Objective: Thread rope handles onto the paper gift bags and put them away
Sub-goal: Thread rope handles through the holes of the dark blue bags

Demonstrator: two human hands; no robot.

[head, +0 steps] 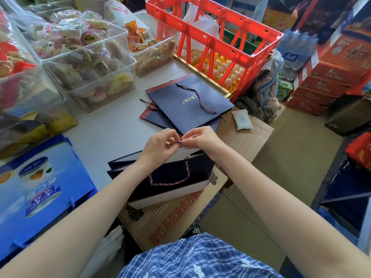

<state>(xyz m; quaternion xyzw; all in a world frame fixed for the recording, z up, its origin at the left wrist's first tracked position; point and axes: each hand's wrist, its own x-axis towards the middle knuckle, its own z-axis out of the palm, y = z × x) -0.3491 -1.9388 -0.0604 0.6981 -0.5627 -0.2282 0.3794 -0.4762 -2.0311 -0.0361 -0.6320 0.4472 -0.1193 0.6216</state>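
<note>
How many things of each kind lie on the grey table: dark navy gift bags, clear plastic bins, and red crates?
Dark navy gift bags: at least 2 stacked flat; the one in the hands is not counted
Clear plastic bins: 4
Red crates: 1
Total: 7

Red plastic crate (210, 37) over egg trays (224, 71), clear snack bins (90, 63), cardboard box (176, 213), stacked red cartons (329, 77)

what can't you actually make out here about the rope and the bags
Head view only:
- The rope end is mostly covered by the fingertips of the left hand and right hand; whether it is knotted cannot be told.
- The open bag: its far holes are hidden behind the wrists.
- The stack of flat bags: the lower ones are covered by the top one, so no count.
- The gold print on the top bag is too small to read.
</note>
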